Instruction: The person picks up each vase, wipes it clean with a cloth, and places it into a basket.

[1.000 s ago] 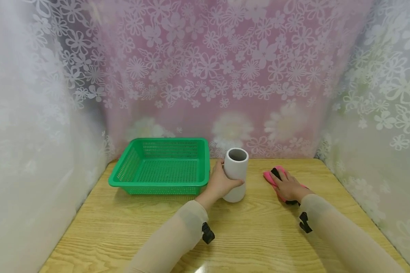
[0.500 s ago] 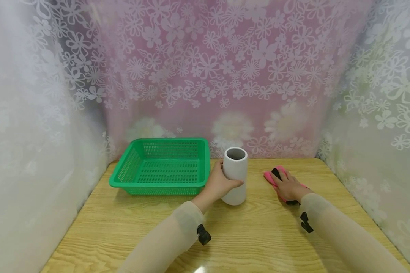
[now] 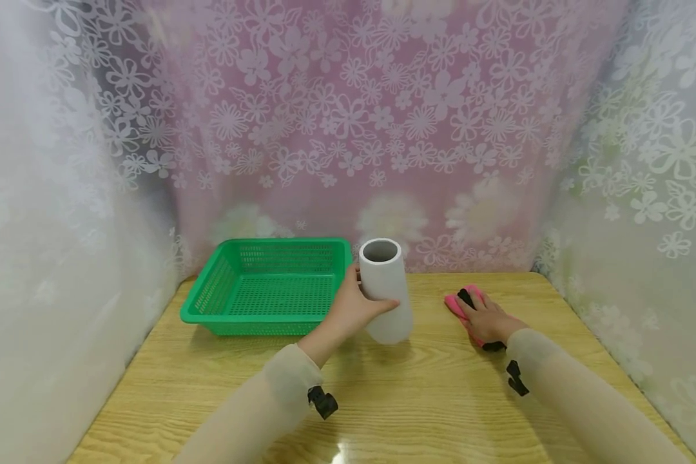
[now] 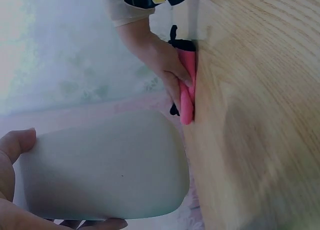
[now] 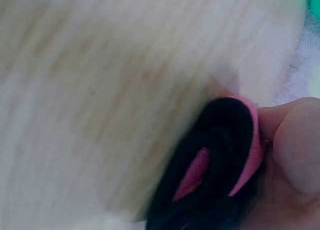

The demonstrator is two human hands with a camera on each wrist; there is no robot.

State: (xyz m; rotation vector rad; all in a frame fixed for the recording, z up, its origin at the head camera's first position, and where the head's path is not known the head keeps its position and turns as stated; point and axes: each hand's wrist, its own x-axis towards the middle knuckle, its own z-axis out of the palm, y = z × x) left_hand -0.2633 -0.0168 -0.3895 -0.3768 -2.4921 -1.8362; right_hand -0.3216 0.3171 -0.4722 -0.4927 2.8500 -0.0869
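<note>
My left hand (image 3: pixel 348 308) grips a white vase (image 3: pixel 385 290), thumb across its front and fingers round the far side. The vase leans, its mouth tilted left, and in the left wrist view the base of the white vase (image 4: pixel 125 165) is apart from the table. At the right, my right hand (image 3: pixel 486 322) lies over a folded pink and black cloth (image 3: pixel 457 305) on the table. Its thumb presses against the near side of the cloth (image 4: pixel 187 109), and its fingers reach over the top. Palm and fingers hide part of the cloth.
A green plastic basket (image 3: pixel 267 318) with perforated walls stands left of the vase, close to my left hand. The wooden table (image 3: pixel 435 406) ends at a pink floral curtain (image 3: pixel 348 154) behind, with pale floral curtains at both sides.
My left hand has moved left toward the basket with the vase, which has risen a little and tipped from upright. My right hand and the cloth have stayed put.
</note>
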